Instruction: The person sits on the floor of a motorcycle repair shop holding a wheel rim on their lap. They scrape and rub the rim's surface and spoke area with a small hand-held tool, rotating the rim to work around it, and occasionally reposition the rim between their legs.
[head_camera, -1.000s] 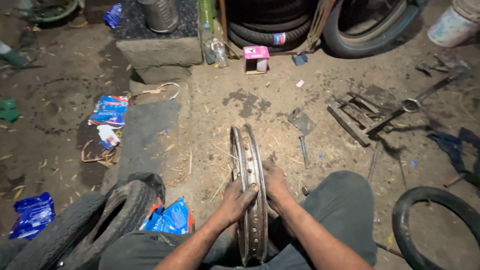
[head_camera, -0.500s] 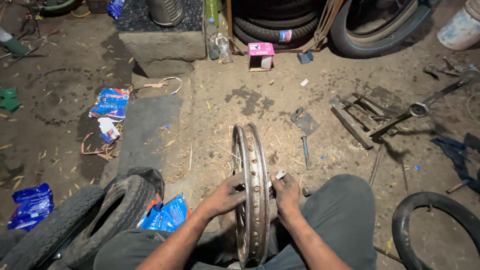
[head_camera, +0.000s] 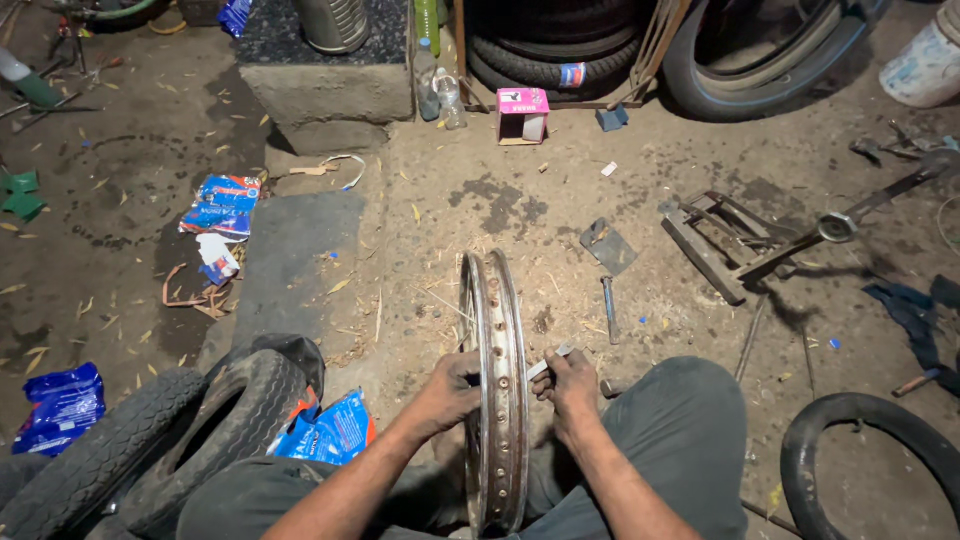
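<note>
A rusty metal wheel rim stands upright on edge between my knees, its spoke holes facing me. My left hand grips the rim's left flank about halfway up. My right hand is at the rim's right side, fingers closed on a thin metal spoke that points toward the rim. Another loose spoke lies on the dirt left of the rim.
A worn tyre and blue plastic packets lie at my left. A black tube ring lies right. A small wrench, metal stand, pink box, concrete block and stacked tyres lie ahead.
My view tilted slightly. Both hands slid along the rim, and the right hand now holds a spoke up against the rim's right side.
</note>
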